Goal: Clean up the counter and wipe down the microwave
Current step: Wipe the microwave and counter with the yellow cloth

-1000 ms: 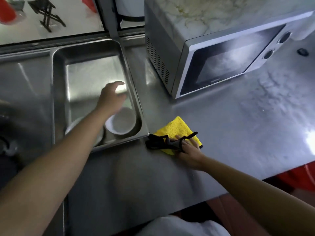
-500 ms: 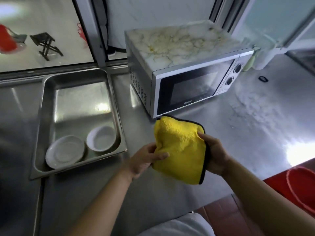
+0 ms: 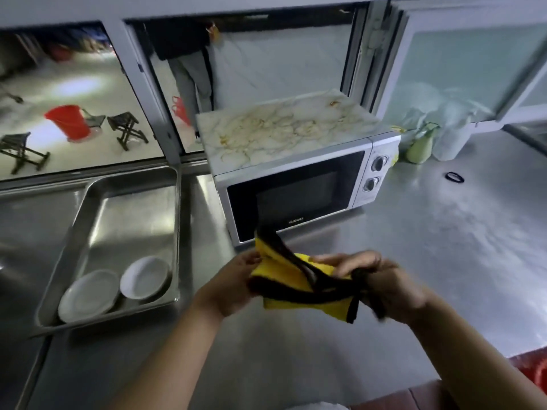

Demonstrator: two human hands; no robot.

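Note:
A yellow cloth with black edging (image 3: pixel 284 276) is bunched up in the air in front of me, above the steel counter (image 3: pixel 429 261). My left hand (image 3: pixel 233 285) grips its left side and my right hand (image 3: pixel 381 285) grips its right side. Just behind the cloth stands a silver microwave (image 3: pixel 296 196) with a dark door and two knobs. A marbled white slab with yellowish stains (image 3: pixel 284 128) lies on top of it.
A steel tray (image 3: pixel 97 208) left of the microwave holds a white plate (image 3: pixel 88 294) and a white bowl (image 3: pixel 145 276). A spray bottle (image 3: pixel 420 143), plastic bags (image 3: pixel 453 119) and a small black ring (image 3: pixel 455 176) sit at the back right. A person stands beyond the window.
My left hand left the tray and joined my right on the cloth, which came up off the counter. The cloth went from spread open to folded and bunched between both hands.

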